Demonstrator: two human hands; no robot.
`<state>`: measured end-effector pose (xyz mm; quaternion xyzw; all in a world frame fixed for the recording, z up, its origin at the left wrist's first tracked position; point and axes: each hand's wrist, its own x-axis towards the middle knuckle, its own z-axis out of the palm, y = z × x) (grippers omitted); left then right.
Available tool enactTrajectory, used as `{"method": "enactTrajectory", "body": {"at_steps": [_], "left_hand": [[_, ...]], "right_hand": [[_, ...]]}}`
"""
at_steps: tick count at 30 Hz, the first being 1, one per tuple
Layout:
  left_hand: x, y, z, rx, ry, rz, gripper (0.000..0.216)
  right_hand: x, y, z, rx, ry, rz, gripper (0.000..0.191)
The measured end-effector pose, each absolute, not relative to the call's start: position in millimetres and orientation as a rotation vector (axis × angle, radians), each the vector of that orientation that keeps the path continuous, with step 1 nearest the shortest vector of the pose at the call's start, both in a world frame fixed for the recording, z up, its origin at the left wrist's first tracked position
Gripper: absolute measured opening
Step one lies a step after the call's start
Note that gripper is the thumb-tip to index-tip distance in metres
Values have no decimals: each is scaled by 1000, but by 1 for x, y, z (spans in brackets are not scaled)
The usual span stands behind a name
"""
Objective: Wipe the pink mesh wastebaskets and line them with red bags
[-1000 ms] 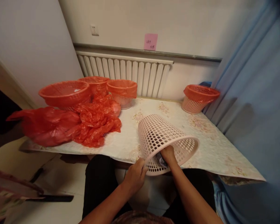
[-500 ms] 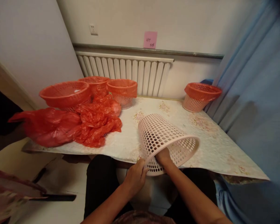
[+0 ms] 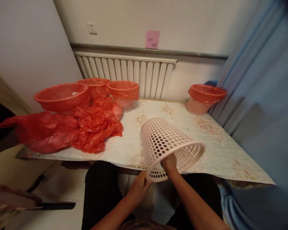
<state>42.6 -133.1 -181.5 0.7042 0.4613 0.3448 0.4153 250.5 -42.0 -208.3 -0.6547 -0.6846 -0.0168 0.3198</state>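
A pale pink perforated plastic wastebasket (image 3: 166, 135) lies tilted on the table near its front edge, its mouth turned down towards me and to the right. My left hand (image 3: 140, 185) pinches the lower left of its rim. Inside the mouth is my right hand (image 3: 170, 162), its fingers curled and partly hidden by the basket wall. A bit of something dark shows at those fingers, too little to name.
Crumpled red plastic bags (image 3: 93, 127) cover the table's left end. Behind them stand red-lined baskets (image 3: 123, 94); another lined basket (image 3: 199, 99) is by the blue curtain (image 3: 256, 89). A radiator (image 3: 124, 68) runs behind the table (image 3: 220, 156). At far left, another person's arm (image 3: 4, 142) shows.
My right hand has shifted slightly inside the basket, while my left hand stays on the rim. The view has turned a little, and the red bag's left end reaches further left.
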Motion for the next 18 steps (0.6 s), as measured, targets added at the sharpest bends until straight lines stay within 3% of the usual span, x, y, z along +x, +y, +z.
{"method": "enactTrajectory", "body": {"at_steps": [8,14,18], "left_hand": [[56,-126,-189,1804,1106,843,19],[58,-122,-182,1901,1045,901,19],[54,-122,-174,1958,1101,944,14]], "right_hand": [[250,-46,-200,-1718,-1691,114,29],[245,-42,-175,-1614,-1362,616,28],[223,-53,-164,-1526,-1373,770,30]]}}
